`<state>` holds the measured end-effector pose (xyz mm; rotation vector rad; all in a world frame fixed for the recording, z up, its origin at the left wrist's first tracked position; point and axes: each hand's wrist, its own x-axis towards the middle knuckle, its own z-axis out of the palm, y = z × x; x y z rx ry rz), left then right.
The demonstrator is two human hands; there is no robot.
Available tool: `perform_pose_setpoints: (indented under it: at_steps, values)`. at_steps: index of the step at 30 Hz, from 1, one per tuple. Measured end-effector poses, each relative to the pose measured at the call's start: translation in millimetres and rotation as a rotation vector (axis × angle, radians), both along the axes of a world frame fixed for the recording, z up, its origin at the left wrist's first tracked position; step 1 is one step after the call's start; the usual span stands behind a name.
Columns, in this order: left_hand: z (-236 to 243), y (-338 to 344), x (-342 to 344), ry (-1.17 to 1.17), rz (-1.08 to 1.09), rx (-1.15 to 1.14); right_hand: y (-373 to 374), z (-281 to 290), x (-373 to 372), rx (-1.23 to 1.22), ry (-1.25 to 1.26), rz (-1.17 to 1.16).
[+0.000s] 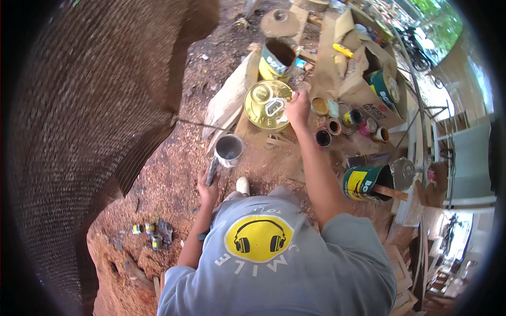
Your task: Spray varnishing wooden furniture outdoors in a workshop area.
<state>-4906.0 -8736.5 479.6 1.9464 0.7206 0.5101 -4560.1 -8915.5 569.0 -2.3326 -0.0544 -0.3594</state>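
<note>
My right hand (299,109) is closed on the right rim of a round gold-coloured metal can (255,115). Its top carries a round cap and a white loop handle; the can's sides are mostly hidden below the top. Lower and to the left, my left hand (207,188) wraps round the grey handle of a cup (230,147). The cup's mouth faces up, and its inside looks dark grey. A gap separates cup and can. Just beyond the can stands an open green and yellow tin (276,59).
Several small open paint pots (333,126) cluster right of my right forearm. Nearer sits a green and yellow tin (360,183) with a wooden stick in it. A cardboard box (369,97) holds tins behind them. Brown netting (116,89) hangs at the left; small tins (156,242) lie on the ground.
</note>
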Motion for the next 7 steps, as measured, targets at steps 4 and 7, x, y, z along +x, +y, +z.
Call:
perform_pose_setpoints:
  at_steps: [4,7]
  values:
    - [-3,3,-8,0.037,0.039,-0.073,-31,-25,65,0.026,-0.006,0.072]
    - [3,1,-1,0.022,0.012,-0.157,-32,-39,105,0.088,0.021,0.303]
